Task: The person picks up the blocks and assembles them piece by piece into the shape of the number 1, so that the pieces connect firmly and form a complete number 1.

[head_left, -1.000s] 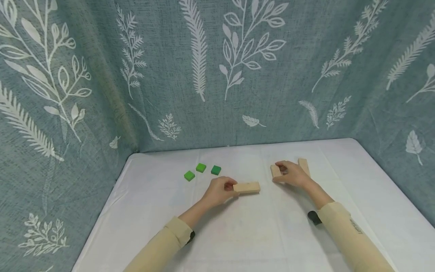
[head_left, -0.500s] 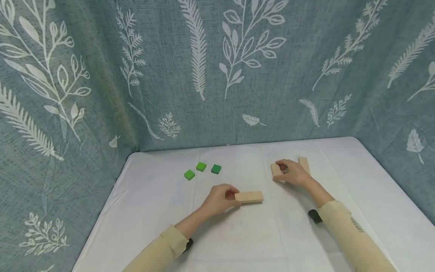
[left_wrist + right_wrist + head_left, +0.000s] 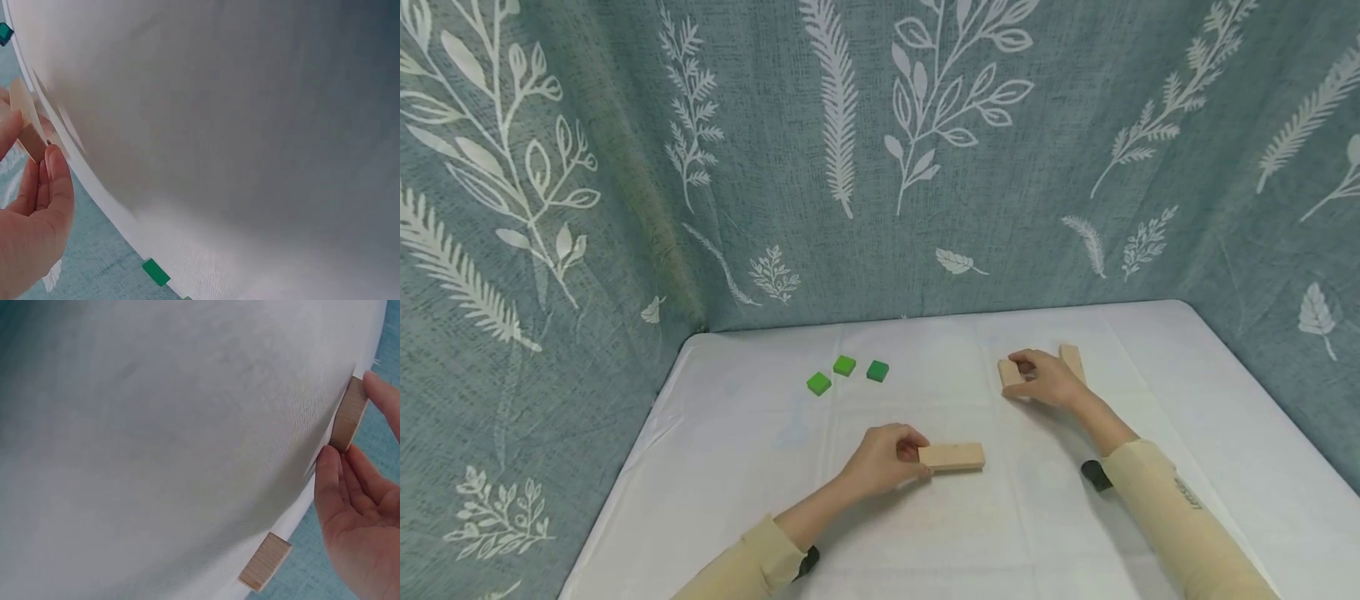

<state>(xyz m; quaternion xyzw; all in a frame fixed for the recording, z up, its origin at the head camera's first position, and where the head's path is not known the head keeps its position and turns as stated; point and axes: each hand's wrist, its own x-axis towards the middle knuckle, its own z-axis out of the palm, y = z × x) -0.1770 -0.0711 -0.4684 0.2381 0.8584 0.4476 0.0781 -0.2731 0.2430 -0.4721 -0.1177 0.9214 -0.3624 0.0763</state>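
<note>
My left hand (image 3: 883, 460) pinches the left end of a pale wooden block (image 3: 953, 456), which lies lengthwise left to right at mid-table. In the left wrist view the thumb and fingers hold the same block (image 3: 32, 134) by its end. Farther back on the right, my right hand (image 3: 1047, 379) has its thumb and fingers on opposite ends of a second wooden block (image 3: 1009, 374). The right wrist view shows this block (image 3: 349, 415) between the fingertips. A third wooden block (image 3: 1072, 360) lies just beyond the right hand, partly hidden by it.
Three small green square tiles lie at the back left: two light green ones, a nearer tile (image 3: 819, 383) and a farther tile (image 3: 844, 365), and a darker tile (image 3: 877, 371). A white cloth covers the table (image 3: 715, 467); a patterned teal curtain (image 3: 865, 167) hangs behind it.
The left hand has drawn its wooden block toward the person and slightly to the right, away from the green tiles. The right hand and its block have stayed in place.
</note>
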